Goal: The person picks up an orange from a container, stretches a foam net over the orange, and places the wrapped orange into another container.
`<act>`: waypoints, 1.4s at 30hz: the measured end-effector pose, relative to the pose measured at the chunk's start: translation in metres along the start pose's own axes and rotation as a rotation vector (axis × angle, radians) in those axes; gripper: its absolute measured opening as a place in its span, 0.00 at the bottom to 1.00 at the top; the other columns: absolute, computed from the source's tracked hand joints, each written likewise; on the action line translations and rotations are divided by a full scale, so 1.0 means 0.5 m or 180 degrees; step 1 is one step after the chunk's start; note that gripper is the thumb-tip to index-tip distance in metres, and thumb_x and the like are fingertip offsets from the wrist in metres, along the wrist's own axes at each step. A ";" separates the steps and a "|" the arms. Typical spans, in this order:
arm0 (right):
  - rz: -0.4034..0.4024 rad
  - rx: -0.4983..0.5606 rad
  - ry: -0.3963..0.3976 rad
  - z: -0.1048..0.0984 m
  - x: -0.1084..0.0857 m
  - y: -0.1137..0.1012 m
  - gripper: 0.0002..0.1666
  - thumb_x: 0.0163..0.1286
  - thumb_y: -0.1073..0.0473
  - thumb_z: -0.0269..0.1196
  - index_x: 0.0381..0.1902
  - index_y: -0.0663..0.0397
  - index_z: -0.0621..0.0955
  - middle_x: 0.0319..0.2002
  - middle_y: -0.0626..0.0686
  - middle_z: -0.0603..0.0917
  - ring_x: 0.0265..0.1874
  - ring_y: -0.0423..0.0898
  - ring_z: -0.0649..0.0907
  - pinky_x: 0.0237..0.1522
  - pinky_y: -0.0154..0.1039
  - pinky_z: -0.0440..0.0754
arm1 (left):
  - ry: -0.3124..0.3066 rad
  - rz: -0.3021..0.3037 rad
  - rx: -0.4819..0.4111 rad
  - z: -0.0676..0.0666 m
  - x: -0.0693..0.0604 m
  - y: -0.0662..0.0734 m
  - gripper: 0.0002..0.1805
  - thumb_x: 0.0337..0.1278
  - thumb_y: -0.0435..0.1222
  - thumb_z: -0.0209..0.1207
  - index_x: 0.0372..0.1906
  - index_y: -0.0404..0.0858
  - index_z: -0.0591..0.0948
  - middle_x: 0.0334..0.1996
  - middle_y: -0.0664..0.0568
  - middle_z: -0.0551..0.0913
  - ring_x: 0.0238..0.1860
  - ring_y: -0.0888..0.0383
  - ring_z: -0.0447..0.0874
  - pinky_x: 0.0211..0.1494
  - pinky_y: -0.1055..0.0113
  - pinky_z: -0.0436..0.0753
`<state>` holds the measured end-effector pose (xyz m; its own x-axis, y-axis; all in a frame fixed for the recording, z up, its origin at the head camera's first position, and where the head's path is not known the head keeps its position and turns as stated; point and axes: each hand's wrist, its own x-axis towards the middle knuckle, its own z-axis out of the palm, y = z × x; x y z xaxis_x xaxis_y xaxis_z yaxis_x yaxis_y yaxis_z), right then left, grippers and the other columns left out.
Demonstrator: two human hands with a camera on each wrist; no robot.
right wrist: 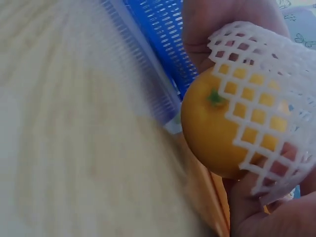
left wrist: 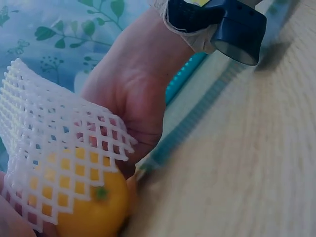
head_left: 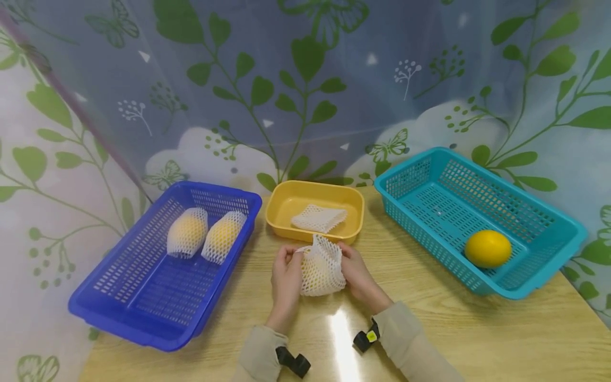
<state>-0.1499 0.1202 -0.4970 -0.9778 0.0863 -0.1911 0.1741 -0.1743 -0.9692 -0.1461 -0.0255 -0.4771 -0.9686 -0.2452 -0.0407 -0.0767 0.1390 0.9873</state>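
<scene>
Both hands hold an orange [right wrist: 205, 133] with a white foam net sleeve [head_left: 322, 271] partly round it, above the table in front of the yellow bin. The left hand [head_left: 287, 278] grips the left side, its thumb and fingers on the net. On the right side, the right hand [head_left: 359, 276] grips the net and fruit, some of its fingers hidden behind them. In the right wrist view the orange's green stem end sticks out of the sleeve's opening. The sleeve's other end stands up loose above the fruit in the head view.
A blue basket [head_left: 157, 339] at left holds two net-wrapped fruits [head_left: 188, 233]. Behind the hands, a yellow bin [head_left: 286, 204] contains a flat foam net [head_left: 319, 218]. One bare orange [head_left: 488, 249] lies in the teal basket [head_left: 420, 239] at right. A leaf-patterned curtain [head_left: 305, 132] hangs behind.
</scene>
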 end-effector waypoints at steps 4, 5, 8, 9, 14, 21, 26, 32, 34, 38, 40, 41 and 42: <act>0.0031 0.0123 -0.0074 0.002 -0.003 0.005 0.08 0.72 0.65 0.56 0.31 0.53 0.78 0.30 0.48 0.78 0.31 0.41 0.77 0.33 0.34 0.76 | 0.0077 -0.0032 0.0140 0.003 -0.002 -0.009 0.04 0.61 0.40 0.56 0.36 0.44 0.79 0.26 0.56 0.77 0.31 0.56 0.74 0.37 0.61 0.70; 0.0042 0.0153 -0.0100 0.003 -0.003 0.006 0.09 0.72 0.65 0.55 0.30 0.53 0.78 0.29 0.48 0.78 0.30 0.41 0.76 0.32 0.33 0.75 | 0.0090 -0.0054 0.0166 0.004 -0.003 -0.012 0.05 0.62 0.40 0.56 0.36 0.45 0.79 0.26 0.56 0.76 0.30 0.56 0.73 0.36 0.61 0.69; 0.0122 0.0193 -0.0204 0.004 -0.001 0.009 0.11 0.73 0.64 0.53 0.28 0.53 0.75 0.27 0.48 0.76 0.28 0.41 0.75 0.31 0.32 0.73 | 0.0143 -0.0105 0.0190 0.005 0.000 -0.024 0.06 0.64 0.41 0.54 0.37 0.44 0.78 0.27 0.54 0.74 0.30 0.56 0.72 0.35 0.61 0.69; 0.0152 0.0211 -0.0232 0.003 -0.001 0.010 0.12 0.74 0.64 0.53 0.28 0.53 0.75 0.27 0.48 0.76 0.28 0.41 0.75 0.31 0.32 0.73 | 0.0167 -0.0132 0.0205 0.005 0.001 -0.028 0.06 0.64 0.42 0.53 0.38 0.45 0.78 0.27 0.54 0.74 0.30 0.56 0.72 0.35 0.61 0.69; 0.0296 0.0371 -0.0394 -0.003 0.001 0.016 0.11 0.76 0.61 0.51 0.33 0.55 0.78 0.31 0.48 0.79 0.32 0.40 0.77 0.34 0.32 0.76 | 0.0113 -0.0174 -0.0163 0.005 0.012 -0.045 0.07 0.64 0.39 0.51 0.37 0.40 0.77 0.31 0.52 0.74 0.35 0.56 0.72 0.41 0.62 0.70; 0.0327 0.1076 -0.0570 -0.002 -0.006 0.014 0.12 0.79 0.57 0.50 0.42 0.53 0.81 0.37 0.46 0.84 0.37 0.37 0.81 0.43 0.31 0.80 | -0.0221 -0.0501 -0.0903 0.008 0.013 -0.043 0.08 0.65 0.36 0.47 0.37 0.38 0.76 0.37 0.51 0.76 0.42 0.56 0.72 0.50 0.63 0.69; 0.0399 0.1597 -0.0649 0.003 -0.013 0.001 0.15 0.80 0.53 0.49 0.40 0.50 0.81 0.37 0.47 0.85 0.36 0.39 0.83 0.44 0.32 0.81 | -0.0610 -0.0890 -0.1215 0.009 0.004 -0.042 0.18 0.69 0.42 0.43 0.51 0.37 0.77 0.47 0.51 0.76 0.50 0.56 0.71 0.58 0.63 0.67; 0.0296 0.1583 -0.0506 0.011 -0.016 -0.003 0.12 0.78 0.54 0.51 0.44 0.54 0.79 0.38 0.48 0.84 0.38 0.40 0.83 0.45 0.33 0.81 | -0.0953 -0.1159 -0.1631 0.012 -0.005 -0.043 0.26 0.70 0.46 0.40 0.61 0.34 0.74 0.53 0.50 0.79 0.53 0.57 0.75 0.61 0.64 0.70; 0.0221 0.1542 -0.0304 0.016 -0.018 -0.001 0.11 0.78 0.57 0.51 0.40 0.52 0.80 0.38 0.47 0.84 0.39 0.40 0.82 0.47 0.33 0.80 | -0.1035 -0.1174 -0.1840 0.016 -0.011 -0.037 0.26 0.70 0.45 0.40 0.61 0.33 0.73 0.52 0.50 0.79 0.52 0.58 0.76 0.61 0.64 0.71; 0.0140 0.1525 0.0026 0.026 -0.025 0.007 0.16 0.79 0.60 0.49 0.35 0.47 0.82 0.39 0.44 0.84 0.43 0.39 0.81 0.53 0.34 0.78 | -0.1181 -0.1198 -0.2222 0.025 -0.024 -0.024 0.26 0.69 0.44 0.40 0.61 0.31 0.71 0.51 0.49 0.79 0.52 0.58 0.77 0.62 0.63 0.72; 0.0084 0.1502 0.0105 0.031 -0.028 0.012 0.16 0.79 0.61 0.49 0.35 0.47 0.83 0.40 0.45 0.84 0.45 0.40 0.81 0.54 0.35 0.77 | -0.1122 -0.1217 -0.2322 0.028 -0.026 -0.023 0.25 0.69 0.43 0.39 0.59 0.30 0.72 0.50 0.49 0.80 0.51 0.58 0.78 0.61 0.64 0.73; 0.0062 0.1451 0.0142 0.033 -0.028 0.015 0.16 0.78 0.61 0.49 0.36 0.48 0.83 0.40 0.45 0.84 0.45 0.40 0.81 0.54 0.35 0.78 | -0.1066 -0.1207 -0.2329 0.028 -0.026 -0.024 0.24 0.69 0.42 0.39 0.58 0.30 0.73 0.48 0.50 0.81 0.50 0.58 0.79 0.60 0.64 0.74; 0.0034 0.1399 0.0183 0.035 -0.029 0.017 0.15 0.77 0.62 0.51 0.36 0.49 0.84 0.40 0.46 0.85 0.45 0.41 0.82 0.54 0.35 0.78 | -0.0993 -0.1204 -0.2318 0.027 -0.025 -0.025 0.23 0.70 0.42 0.39 0.56 0.30 0.75 0.47 0.50 0.81 0.48 0.58 0.79 0.58 0.64 0.75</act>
<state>-0.1364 0.1003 -0.4997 -0.9659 0.1345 -0.2213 0.1058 -0.5749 -0.8114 -0.1362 -0.0111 -0.4912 -0.9374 0.1373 -0.3201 -0.3389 -0.5714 0.7474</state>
